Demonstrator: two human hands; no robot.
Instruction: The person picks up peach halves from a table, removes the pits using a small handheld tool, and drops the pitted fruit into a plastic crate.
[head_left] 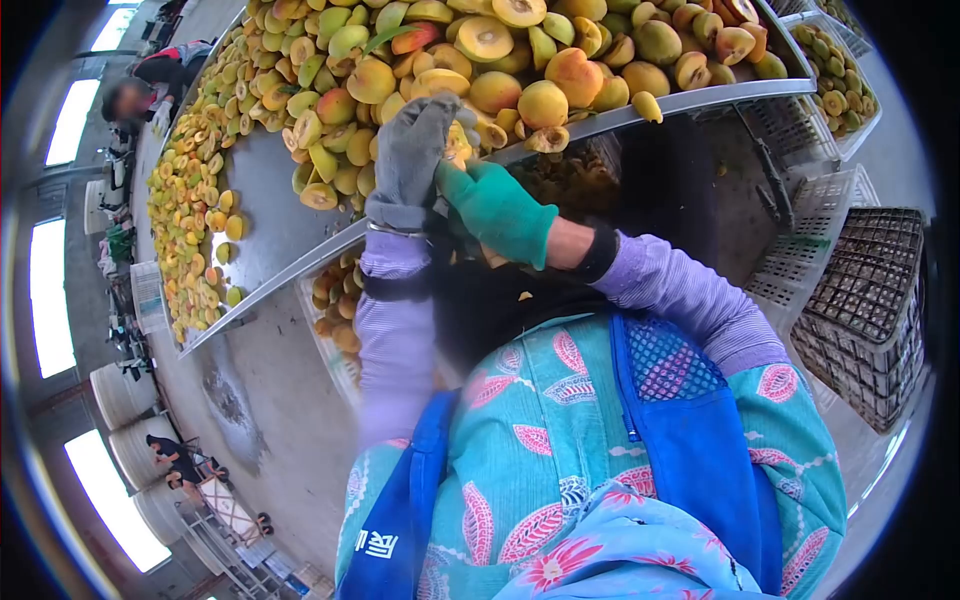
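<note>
My left hand (413,150), in a grey glove, is closed around a yellow peach (459,143) at the near rim of the metal sorting table (270,215). Just below the fruit is my right hand (497,207), in a green glove, with its fingers curled and the thumb reaching up toward the peach. Whether that hand holds anything is hidden. Both hands are close together over the table's edge, and a heap of whole and halved peaches (520,60) lies right behind them.
Halved peaches (185,215) are spread along the table's left side. A crate of fruit (337,300) sits under the rim. Dark and white plastic crates (865,300) stand at the right. Another person (140,90) works at the far end, and one more (178,462) stands by white barrels (120,395).
</note>
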